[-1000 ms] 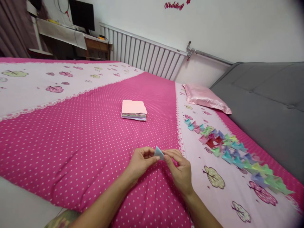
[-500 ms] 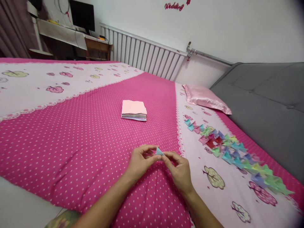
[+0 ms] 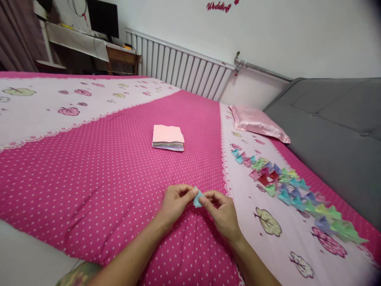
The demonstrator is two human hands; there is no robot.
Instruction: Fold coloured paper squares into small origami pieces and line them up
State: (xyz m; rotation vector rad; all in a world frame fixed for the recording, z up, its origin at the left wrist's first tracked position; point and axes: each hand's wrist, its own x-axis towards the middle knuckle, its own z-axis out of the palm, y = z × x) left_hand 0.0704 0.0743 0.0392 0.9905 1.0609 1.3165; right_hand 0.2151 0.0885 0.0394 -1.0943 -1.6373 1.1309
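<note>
A small folded piece of light blue paper (image 3: 197,201) is pinched between both hands above the pink polka-dot bedspread (image 3: 125,171). My left hand (image 3: 177,201) grips its upper left edge between thumb and fingers. On the other side, my right hand (image 3: 222,210) has its thumb against the paper's right part, fingers curled behind. Beyond the hands lies a stack of square paper sheets (image 3: 168,135), pale pink on top. To the right, several folded paper boats (image 3: 297,203) in blue, green, pink, red, yellow and purple stand in rows.
A pink satin pillow (image 3: 256,124) rests by the grey padded headboard (image 3: 330,127). Past the bed are a white radiator (image 3: 178,63) and a desk (image 3: 80,44) with a black monitor (image 3: 103,20). Part of a knee in patterned cloth (image 3: 80,274) shows at the lower left.
The blue paper has turned in my fingers and now shows a larger face hanging lower. My left thumb has shifted up along it; the stack and boats stay put.
</note>
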